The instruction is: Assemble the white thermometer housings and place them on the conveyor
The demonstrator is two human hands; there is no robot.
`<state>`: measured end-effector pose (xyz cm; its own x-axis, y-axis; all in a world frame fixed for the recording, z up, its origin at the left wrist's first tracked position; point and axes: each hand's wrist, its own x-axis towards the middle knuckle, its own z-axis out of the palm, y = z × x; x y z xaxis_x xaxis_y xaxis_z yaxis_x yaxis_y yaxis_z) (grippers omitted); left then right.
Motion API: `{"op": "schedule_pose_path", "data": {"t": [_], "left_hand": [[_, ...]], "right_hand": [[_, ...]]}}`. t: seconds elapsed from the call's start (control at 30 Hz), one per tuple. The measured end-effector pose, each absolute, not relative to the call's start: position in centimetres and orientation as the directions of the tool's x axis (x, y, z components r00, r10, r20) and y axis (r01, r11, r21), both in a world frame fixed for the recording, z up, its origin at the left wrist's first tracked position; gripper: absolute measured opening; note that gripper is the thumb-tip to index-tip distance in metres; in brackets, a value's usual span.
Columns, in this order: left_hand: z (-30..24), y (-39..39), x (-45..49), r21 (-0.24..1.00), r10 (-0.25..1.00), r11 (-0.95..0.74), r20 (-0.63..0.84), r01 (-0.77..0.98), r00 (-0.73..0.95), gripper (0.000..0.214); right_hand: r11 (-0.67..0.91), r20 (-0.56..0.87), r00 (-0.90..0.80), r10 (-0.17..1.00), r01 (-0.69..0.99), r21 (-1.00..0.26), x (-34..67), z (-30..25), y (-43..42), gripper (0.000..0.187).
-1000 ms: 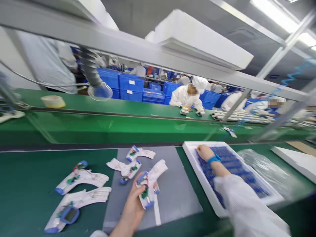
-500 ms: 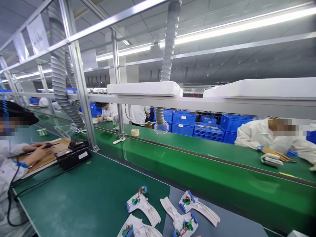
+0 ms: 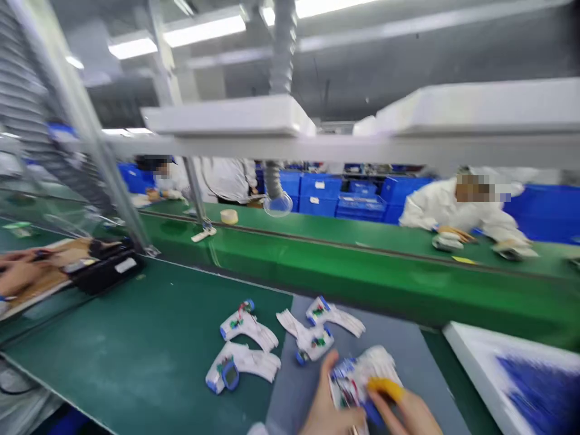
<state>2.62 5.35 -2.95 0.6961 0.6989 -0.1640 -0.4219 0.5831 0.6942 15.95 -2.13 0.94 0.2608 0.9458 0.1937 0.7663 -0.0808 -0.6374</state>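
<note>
Low in the view, my left hand [image 3: 324, 399] is closed around the side of a white pistol-shaped plastic housing [image 3: 378, 361] with wires and blue parts inside. My right hand [image 3: 405, 414], with a yellow cover on one fingertip, grips the same housing from the right. Motion blur hides the finer parts. Beyond my hands lie similar open housings with green circuit boards: one [image 3: 315, 343] just past my left hand, another [image 3: 335, 315] behind it. Two more, an upper housing [image 3: 251, 326] and a lower housing [image 3: 247, 360] with a blue-framed display, rest farther left.
A grey mat [image 3: 294, 386] covers part of the green table [image 3: 149, 344]. At right stands a white foam tray [image 3: 475, 368] holding blue parts. A green conveyor belt [image 3: 317, 266] runs behind. To the left are a black box [image 3: 106, 272] and a co-worker's hands [image 3: 20, 275].
The view has tilted down and turned right. Both my hands and the housing they hold now show, as does the foam tray.
</note>
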Motion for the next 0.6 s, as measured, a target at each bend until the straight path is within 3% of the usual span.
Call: {"op": "schedule_pose_path", "data": {"t": [0.17, 0.6], "left_hand": [[-2.5, 3.7, 1.4, 0.654, 0.681, 0.657, -0.303, -0.375, 0.666, 0.104], [-2.2, 4.1, 1.2, 0.707, 0.655, 0.645, -0.314, -0.29, 0.688, 0.092]], "right_hand": [[-0.067, 0.1, 0.172, 0.98, 0.757, -0.65, 14.6, 2.1, -3.1, 0.025], [-0.064, 0.082, 0.151, 0.985, 0.768, -0.638, 14.1, 2.5, -2.7, 0.023]]}}
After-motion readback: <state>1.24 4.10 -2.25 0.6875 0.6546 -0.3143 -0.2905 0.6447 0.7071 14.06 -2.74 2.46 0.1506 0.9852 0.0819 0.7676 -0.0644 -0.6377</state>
